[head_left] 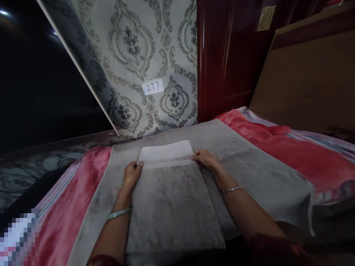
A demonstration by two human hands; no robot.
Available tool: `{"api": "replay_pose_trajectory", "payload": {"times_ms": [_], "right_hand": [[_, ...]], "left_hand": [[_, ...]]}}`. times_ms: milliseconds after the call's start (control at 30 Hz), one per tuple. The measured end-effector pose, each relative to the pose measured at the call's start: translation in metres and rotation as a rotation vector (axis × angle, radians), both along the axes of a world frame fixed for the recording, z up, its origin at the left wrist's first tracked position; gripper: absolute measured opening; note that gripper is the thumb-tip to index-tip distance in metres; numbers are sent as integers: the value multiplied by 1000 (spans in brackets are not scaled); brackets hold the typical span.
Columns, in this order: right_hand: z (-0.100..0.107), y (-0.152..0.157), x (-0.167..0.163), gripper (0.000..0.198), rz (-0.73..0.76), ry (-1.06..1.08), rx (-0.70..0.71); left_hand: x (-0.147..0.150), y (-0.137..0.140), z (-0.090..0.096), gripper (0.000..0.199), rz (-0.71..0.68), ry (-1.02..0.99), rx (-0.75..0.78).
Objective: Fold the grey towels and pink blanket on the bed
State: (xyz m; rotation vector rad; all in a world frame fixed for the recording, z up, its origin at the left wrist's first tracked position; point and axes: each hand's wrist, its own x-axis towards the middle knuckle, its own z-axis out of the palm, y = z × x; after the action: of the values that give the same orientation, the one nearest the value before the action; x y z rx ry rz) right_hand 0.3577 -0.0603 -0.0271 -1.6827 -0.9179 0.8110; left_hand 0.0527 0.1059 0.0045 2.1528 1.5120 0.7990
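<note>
A grey plush towel lies lengthwise in front of me, with a paler band across its far part. At its far end a smooth white section shows; whether it is the towel's underside or a separate sheet, I cannot tell. My left hand pinches the towel's left edge beside the pale band. On the opposite edge, my right hand grips the towel between thumb and fingers. Both hands are at nearly the same height. Beneath the towel spreads a larger grey cloth.
Red fluffy blankets and striped fabric lie under the grey cloth on both sides. A large dark screen leans in at left. Behind are patterned wallpaper with a "277" label, a dark red door panel and a brown board.
</note>
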Motion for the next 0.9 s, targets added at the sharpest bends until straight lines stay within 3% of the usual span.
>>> {"api": "replay_pose_trajectory", "payload": {"times_ms": [167, 300, 433, 533, 900], "right_hand": [[-1, 3, -1, 17, -77, -180, 17], [1, 0, -3, 16, -51, -240, 44], [3, -1, -7, 34, -36, -279, 76], [2, 3, -11, 36, -89, -344, 99], [-2, 13, -18, 22, -249, -541, -15]], "left_hand": [[1, 1, -1, 22, 13, 131, 86], [-3, 2, -1, 27, -38, 131, 39], [-8, 3, 2, 45, -101, 103, -31], [-7, 6, 2, 51, -103, 107, -61], [-2, 5, 0, 33, -56, 250, 84]]}}
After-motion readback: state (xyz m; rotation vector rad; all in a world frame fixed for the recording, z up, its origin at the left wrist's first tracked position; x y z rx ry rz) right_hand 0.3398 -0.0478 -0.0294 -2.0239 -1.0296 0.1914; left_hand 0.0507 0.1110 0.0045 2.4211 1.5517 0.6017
